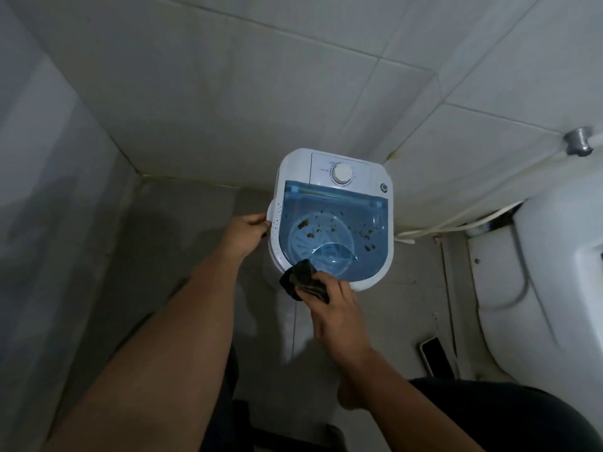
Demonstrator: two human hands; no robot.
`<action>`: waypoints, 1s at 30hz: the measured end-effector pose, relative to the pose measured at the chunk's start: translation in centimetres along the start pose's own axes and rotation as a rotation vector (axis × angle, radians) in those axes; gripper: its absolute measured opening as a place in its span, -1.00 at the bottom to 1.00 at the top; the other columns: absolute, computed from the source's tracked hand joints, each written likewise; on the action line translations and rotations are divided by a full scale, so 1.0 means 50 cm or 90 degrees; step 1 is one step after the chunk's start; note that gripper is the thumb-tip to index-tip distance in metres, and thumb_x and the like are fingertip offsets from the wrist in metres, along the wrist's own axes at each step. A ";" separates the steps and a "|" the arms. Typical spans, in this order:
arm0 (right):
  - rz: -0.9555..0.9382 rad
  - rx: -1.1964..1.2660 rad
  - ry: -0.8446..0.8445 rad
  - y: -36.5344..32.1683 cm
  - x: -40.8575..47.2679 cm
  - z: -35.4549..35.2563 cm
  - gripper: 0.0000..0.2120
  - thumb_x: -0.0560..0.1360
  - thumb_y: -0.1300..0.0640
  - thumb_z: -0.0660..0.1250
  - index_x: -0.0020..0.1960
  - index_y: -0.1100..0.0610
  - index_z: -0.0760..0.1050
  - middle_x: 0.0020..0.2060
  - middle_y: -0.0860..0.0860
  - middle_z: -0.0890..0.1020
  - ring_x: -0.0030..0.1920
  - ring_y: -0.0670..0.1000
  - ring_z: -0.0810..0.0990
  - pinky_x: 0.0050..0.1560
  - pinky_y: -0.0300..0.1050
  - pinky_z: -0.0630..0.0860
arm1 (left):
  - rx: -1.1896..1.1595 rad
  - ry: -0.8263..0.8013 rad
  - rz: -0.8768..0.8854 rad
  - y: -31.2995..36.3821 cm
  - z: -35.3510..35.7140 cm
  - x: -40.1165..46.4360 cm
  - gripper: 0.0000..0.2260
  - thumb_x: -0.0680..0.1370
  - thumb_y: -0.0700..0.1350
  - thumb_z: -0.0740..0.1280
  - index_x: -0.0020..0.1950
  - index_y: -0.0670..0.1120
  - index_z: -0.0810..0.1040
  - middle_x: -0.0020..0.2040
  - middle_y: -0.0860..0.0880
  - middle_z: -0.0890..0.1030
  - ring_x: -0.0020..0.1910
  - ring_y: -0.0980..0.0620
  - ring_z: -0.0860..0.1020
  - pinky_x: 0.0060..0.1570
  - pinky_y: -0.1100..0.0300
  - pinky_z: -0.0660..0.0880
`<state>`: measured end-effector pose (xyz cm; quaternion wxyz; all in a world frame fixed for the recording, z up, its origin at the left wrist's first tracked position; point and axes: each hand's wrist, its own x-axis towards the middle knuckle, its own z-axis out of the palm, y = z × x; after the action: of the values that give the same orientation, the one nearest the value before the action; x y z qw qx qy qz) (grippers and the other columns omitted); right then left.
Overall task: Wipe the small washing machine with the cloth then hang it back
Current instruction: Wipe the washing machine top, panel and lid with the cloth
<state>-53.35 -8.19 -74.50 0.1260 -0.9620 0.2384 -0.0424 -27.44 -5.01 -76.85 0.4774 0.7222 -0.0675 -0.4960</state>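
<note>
A small white washing machine (359, 177) with a round white dial stands on the floor against the tiled wall. Its clear blue lid (368, 252) carries several dark specks of dirt. My left hand (246, 234) grips the machine's left edge, fingers curled on the rim. My right hand (336, 313) holds a bunched dark cloth (301, 278) pressed against the front left corner of the lid.
A white toilet (535, 288) stands at the right, with white hoses (473, 220) running along the wall to a metal fitting (579, 141). A phone (435, 355) lies on the floor beside the toilet. My bare foot (350, 394) is on the tiles below.
</note>
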 end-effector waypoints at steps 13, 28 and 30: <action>-0.100 -0.176 -0.167 -0.088 0.193 -0.076 -0.53 0.45 0.22 0.35 0.34 -0.06 0.53 0.28 0.10 0.46 0.15 0.23 0.47 0.08 0.17 0.49 | -0.256 -0.116 -0.184 0.024 -0.032 -0.008 -0.25 0.43 0.51 0.11 0.16 -0.06 0.71 0.21 -0.10 0.68 0.22 -0.11 0.58 0.13 0.02 0.47; 0.045 -0.230 -0.138 -0.030 0.541 -0.089 -0.51 0.48 0.25 0.35 0.38 -0.01 0.50 0.32 0.13 0.39 0.25 0.22 0.42 0.11 0.15 0.47 | -0.289 -0.072 -0.198 0.019 -0.035 -0.004 0.02 0.21 0.68 0.05 0.23 -0.08 0.67 0.23 -0.10 0.67 0.27 -0.14 0.57 0.37 -0.20 0.37; -0.007 -0.214 -0.149 -0.038 0.483 -0.085 -0.48 0.49 0.27 0.32 0.42 -0.04 0.47 0.33 0.13 0.39 0.25 0.23 0.41 0.13 0.15 0.48 | -0.295 -0.073 -0.204 0.020 -0.038 -0.007 0.04 0.22 0.68 0.03 0.27 -0.10 0.63 0.24 -0.11 0.66 0.28 -0.14 0.55 0.39 -0.22 0.33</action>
<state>-31.81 -18.85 -69.37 -0.0101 -0.9692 0.2205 0.1093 -25.77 -4.17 -75.74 0.5405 0.5664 0.1357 -0.6072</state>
